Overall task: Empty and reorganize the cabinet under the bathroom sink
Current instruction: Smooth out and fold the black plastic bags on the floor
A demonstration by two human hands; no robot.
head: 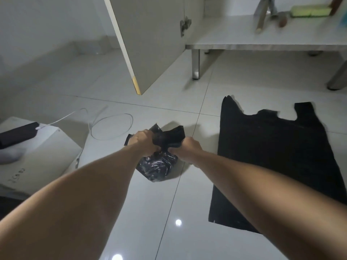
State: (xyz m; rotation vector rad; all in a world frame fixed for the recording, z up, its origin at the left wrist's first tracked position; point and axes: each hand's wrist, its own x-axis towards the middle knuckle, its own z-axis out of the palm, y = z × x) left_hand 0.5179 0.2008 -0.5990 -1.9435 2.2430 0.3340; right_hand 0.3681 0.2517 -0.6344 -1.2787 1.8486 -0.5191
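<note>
A crumpled black plastic bag (159,166) hangs just above the tiled floor at the centre. My left hand (143,142) grips its upper left part. My right hand (187,147) grips its upper right part, and the bag's top flaps stick up between the two fists. A second black plastic bag (272,156) lies spread flat on the floor to the right. The cabinet's open door (150,40) stands at the top centre. Its bottom shelf (262,40) at the top right holds a yellow-green sponge (309,10) and a few blurred tools.
A white box (43,156) sits on the floor at the left with a black device (16,135) and a white cable (112,126) coiling from it. Metal cabinet legs (196,64) stand under the shelf. Glossy floor tiles lie in front of me.
</note>
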